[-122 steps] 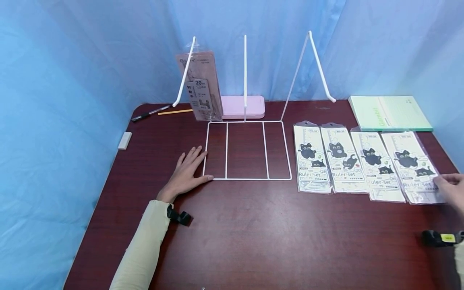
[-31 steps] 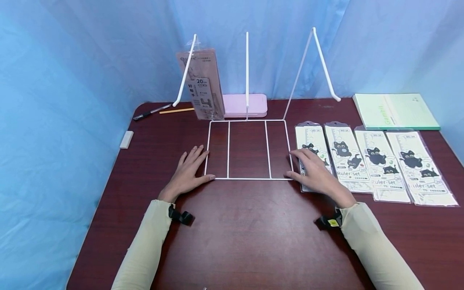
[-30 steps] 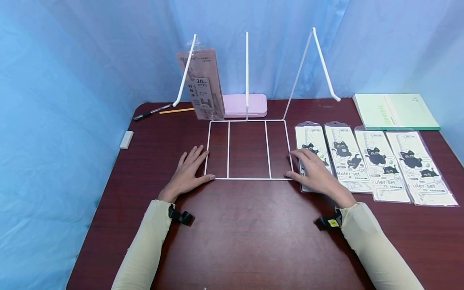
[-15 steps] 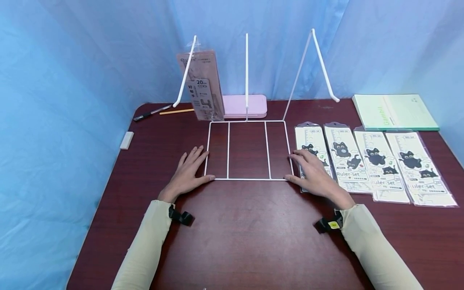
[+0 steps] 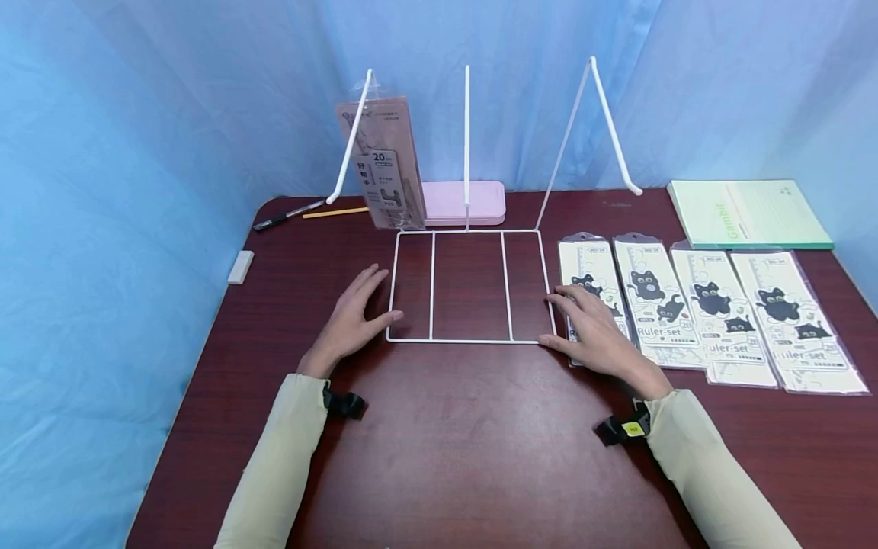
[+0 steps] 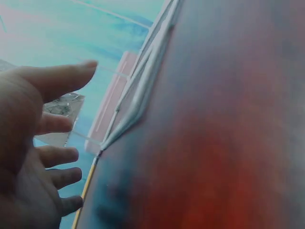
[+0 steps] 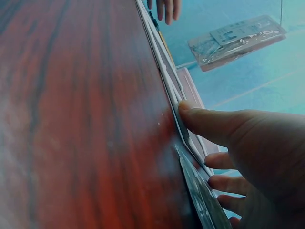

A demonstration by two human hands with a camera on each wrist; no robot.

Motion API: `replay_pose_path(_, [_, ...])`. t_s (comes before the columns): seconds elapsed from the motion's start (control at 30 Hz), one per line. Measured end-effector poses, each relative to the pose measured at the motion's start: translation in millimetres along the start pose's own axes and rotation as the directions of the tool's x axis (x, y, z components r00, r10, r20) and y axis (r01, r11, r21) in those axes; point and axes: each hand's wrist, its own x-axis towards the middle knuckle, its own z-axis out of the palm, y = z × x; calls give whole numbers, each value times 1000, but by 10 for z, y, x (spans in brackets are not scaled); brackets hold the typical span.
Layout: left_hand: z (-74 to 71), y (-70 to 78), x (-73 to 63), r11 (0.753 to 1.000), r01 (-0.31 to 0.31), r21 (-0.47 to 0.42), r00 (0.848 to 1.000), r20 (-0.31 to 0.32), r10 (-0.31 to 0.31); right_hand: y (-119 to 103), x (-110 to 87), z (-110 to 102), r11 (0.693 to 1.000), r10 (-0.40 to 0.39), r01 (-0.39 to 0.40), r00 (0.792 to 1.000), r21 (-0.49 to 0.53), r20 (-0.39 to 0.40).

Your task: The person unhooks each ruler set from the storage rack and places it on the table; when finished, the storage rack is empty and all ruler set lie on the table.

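White wire rack stands on the desk, between the two hands. Clear-wrapped package, printed "20", hangs at its leftmost hook. Four ruler sets lie in a row right of the rack, each a cat-print card inside a clear sleeve. Pink case behind rack: appears closed, contents not visible. Left hand: empty, fingers loosely spread, just beside the front-left corner. Right hand: fingers extended, touching the front-right corner, partly covering the nearest ruler set.
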Motion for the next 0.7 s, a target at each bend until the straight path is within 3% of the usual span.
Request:
replay_pose_path(0.13, [-62, 49, 96, 996, -37, -77, 985, -171, 23, -1, -1, 1, 1000, -1, 1, 1000, -1, -5])
replay_pose_path(0.23, [-110, 94, 186, 989, -41, -145, 955, -295, -4, 0, -1, 4, 1000, 5, -5, 1000, -3, -6])
replay_pose_path(0.33, [-148, 124, 293, 967, -36, -251, 924, -377, -63, 6, -3, 11, 1000, 8, -8, 1000, -3, -9])
replay_pose_path(0.47, [-204, 144, 450, 890, -78, -449, 898, -419, -133, 20, -4, 26, 1000, 2, -2, 1000, -2, -22])
replay_pose_path(0.6, [-258, 144, 599, 800, -115, -589, 894, -412, -175, 32, -4, 37, 1000, -4, 4, 999, -1, -33])
replay_pose_path(0.7, [-284, 147, 688, 776, -113, -621, 893, -406, -196, 34, -7, 42, 1000, -12, 12, 999, 0, -41])
